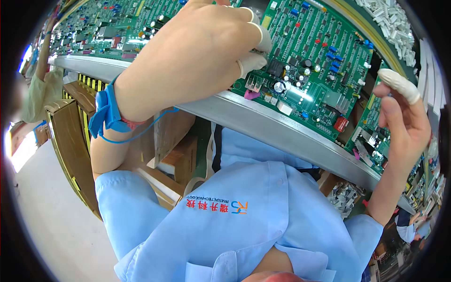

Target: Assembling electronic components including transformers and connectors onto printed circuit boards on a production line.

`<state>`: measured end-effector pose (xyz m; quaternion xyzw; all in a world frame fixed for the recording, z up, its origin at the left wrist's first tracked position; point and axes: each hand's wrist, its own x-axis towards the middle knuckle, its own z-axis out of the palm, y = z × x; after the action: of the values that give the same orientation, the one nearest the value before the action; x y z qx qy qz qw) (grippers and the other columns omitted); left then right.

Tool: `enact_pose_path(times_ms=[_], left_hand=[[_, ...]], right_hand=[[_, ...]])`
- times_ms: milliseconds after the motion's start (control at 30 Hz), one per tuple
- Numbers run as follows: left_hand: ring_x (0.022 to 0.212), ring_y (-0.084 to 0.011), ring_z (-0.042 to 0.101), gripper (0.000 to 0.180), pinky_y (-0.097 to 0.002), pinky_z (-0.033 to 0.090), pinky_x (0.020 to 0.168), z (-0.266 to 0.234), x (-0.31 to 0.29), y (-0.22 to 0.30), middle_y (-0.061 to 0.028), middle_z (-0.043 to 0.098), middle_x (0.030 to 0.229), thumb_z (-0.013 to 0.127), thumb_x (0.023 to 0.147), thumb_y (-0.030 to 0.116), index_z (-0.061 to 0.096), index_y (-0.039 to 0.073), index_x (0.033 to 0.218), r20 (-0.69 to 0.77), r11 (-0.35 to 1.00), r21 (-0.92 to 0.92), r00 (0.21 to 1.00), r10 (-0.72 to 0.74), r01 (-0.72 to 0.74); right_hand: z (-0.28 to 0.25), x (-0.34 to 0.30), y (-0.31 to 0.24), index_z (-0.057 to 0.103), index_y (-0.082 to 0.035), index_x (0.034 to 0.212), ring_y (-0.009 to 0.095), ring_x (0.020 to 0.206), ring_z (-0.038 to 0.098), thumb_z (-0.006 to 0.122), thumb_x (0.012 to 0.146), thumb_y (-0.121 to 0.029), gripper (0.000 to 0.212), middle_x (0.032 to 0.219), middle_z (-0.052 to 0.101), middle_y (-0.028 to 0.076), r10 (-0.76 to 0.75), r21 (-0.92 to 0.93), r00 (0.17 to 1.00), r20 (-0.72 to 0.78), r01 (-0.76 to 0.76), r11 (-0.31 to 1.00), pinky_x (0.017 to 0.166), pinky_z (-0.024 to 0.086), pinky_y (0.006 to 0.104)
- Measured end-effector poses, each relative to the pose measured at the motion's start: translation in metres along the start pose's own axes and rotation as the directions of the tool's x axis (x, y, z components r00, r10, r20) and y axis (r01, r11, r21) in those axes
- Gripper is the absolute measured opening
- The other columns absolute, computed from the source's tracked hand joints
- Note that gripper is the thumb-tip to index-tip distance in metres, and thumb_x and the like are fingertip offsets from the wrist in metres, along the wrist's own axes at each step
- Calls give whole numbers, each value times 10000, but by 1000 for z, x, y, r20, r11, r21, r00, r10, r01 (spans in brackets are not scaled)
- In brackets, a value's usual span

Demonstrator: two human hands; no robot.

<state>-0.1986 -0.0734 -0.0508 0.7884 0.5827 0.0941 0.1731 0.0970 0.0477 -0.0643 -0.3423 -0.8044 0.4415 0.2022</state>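
Note:
My left hand (pixel 202 49), with a blue wrist strap (pixel 112 113), reaches over a row of green circuit boards. Its fingers, several in white finger cots, are curled down; their tips are partly hidden, so what they hold cannot be made out. Beside it lies a large circuit board (pixel 324 61) with capacitors, blue and red parts, a metal heat sink and a pink piece (pixel 251 94) at its near edge. My right hand (pixel 406 110) is raised above another green board (pixel 376 150) at the right. Its thumb and a finger in a cot are apart, with nothing seen between them.
A metal rail (pixel 263 120) runs along the front of the boards. Many small white parts (pixel 390 23) are heaped at the far right. More populated boards (pixel 94 35) continue left. Cardboard boxes (pixel 70 141) stand below left, and another person's arm (pixel 44 66) shows at the far left.

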Motion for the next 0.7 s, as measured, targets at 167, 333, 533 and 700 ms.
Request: enact_pose_path(times_ms=[167, 333, 533, 700], left_hand=[[757, -212, 585, 110, -379, 358, 886, -4, 6, 4, -40, 627, 768, 704, 849, 168, 703, 84, 920, 65, 999, -11, 997, -34, 35], [750, -175, 583, 89, -383, 359, 911, 2, 8, 6, -11, 629, 755, 721, 833, 155, 714, 94, 898, 97, 990, 142, 995, 8, -22], [708, -193, 583, 92, -436, 370, 933, 36, 4, -22, -25, 635, 754, 745, 795, 127, 713, 74, 863, -349, 905, 224, 837, 421, -362], [703, -202, 589, 117, -474, 384, 936, 29, 6, -5, -39, 637, 759, 761, 771, 116, 720, 60, 866, 12, 918, 355, 983, 185, -177]], right_hand=[[6, -12, 1, 623, 14, 1237, 41, 637, 473, 600, 965, -130, 309, 1029, 685, 94, -244, -11, 959, -146, 245, 969, 579, 363, 169], [-6, -10, 1, 605, 31, 1253, 51, 644, 477, 570, 985, -145, 322, 1014, 688, 97, -49, -219, 997, -57, 35, 975, 597, 363, 182], [2, 1, -1, 655, 50, 1137, 102, 569, 548, 704, 906, -112, 286, 896, 710, 158, -259, 138, 955, -142, 278, 951, 488, 441, 183], [1, -3, 5, 656, 68, 1110, 72, 518, 531, 729, 886, -121, 302, 898, 721, 174, -236, 154, 956, -172, 263, 952, 455, 417, 157]])
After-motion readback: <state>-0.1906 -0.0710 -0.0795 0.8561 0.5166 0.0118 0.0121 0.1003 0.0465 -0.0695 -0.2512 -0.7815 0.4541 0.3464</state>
